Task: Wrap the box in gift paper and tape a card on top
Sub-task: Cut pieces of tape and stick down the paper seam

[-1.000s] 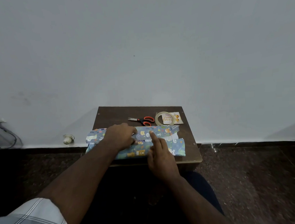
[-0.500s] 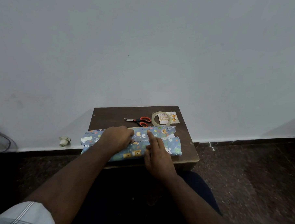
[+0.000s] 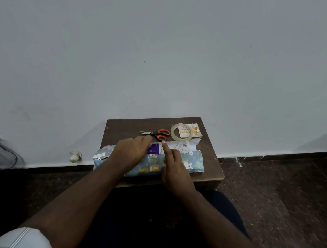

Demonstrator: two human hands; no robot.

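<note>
Half-wrapped box [image 3: 171, 148] in blue animal-print gift paper [image 3: 153, 167]; birthday card [image 3: 189, 131] behind, seemingly under tape roll [image 3: 181, 132]

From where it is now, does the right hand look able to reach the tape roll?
Probably yes. The right hand rests on the box with its forefinger out, holding nothing, and the tape roll lies just beyond, on the card. Nothing stands between them.

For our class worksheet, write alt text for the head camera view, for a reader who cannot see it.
Two hands, left hand and right hand, press gift paper round a box on a small table; the box top shows. Behind lie scissors, a tape roll and a card.
</note>
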